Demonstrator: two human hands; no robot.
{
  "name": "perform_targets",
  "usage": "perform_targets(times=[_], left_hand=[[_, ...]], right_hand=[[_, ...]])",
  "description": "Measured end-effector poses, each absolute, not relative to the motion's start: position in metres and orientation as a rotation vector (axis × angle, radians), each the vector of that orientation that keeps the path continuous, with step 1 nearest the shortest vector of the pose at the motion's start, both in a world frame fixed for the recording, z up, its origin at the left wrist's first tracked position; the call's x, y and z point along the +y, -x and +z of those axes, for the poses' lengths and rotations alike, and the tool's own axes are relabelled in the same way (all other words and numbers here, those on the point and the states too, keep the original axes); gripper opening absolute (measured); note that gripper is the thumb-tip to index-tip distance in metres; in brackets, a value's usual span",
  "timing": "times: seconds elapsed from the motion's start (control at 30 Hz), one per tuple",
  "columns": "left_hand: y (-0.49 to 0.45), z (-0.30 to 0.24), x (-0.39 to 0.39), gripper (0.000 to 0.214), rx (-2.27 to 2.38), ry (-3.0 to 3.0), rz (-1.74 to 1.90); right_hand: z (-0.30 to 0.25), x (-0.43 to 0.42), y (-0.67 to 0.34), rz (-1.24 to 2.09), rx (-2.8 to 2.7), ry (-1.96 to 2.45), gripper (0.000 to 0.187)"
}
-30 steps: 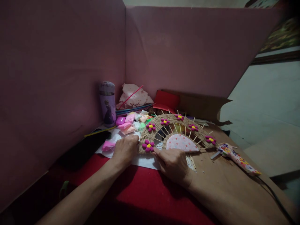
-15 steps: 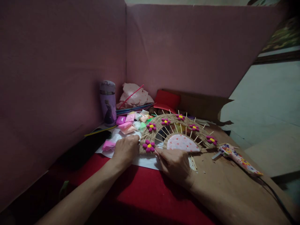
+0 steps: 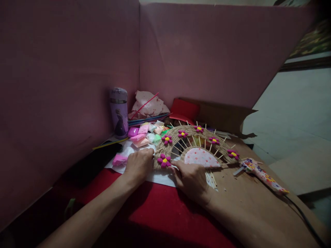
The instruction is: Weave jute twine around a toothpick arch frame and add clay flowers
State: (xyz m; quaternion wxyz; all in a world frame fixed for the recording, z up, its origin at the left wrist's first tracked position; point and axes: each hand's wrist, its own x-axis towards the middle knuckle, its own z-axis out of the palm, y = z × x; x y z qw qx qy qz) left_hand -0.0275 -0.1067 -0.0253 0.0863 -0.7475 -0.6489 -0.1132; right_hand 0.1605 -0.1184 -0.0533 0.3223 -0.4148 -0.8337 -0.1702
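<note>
A half-round craft piece of coiled twine and thin sticks stands tilted in front of me, with magenta clay flowers along its band. At its centre is a half-circle of dotted white fabric. My left hand is closed at the band's left end, its fingertips partly hidden. My right hand pinches the lower inner edge of the band, beside the lowest clay flower. Loose sticks lie under the piece, to the right of my right hand.
A patterned glue gun with a black cord lies at right on brown cardboard. Packets of coloured clay, a purple bottle and a red packet are behind. Pink panels rise at the back and left.
My right hand has shifted slightly left along the band's lower edge, by the lowest flower. The left hand and the craft piece have hardly moved.
</note>
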Motion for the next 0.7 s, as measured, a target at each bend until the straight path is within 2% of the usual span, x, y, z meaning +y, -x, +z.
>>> perform_targets(times=[0.7], left_hand=[[0.0266, -0.0223, -0.1085, 0.021, -1.944, 2.244, -0.306]], right_hand=[[-0.0503, -0.1191, -0.1577, -0.329, -2.044, 1.085, 0.025]])
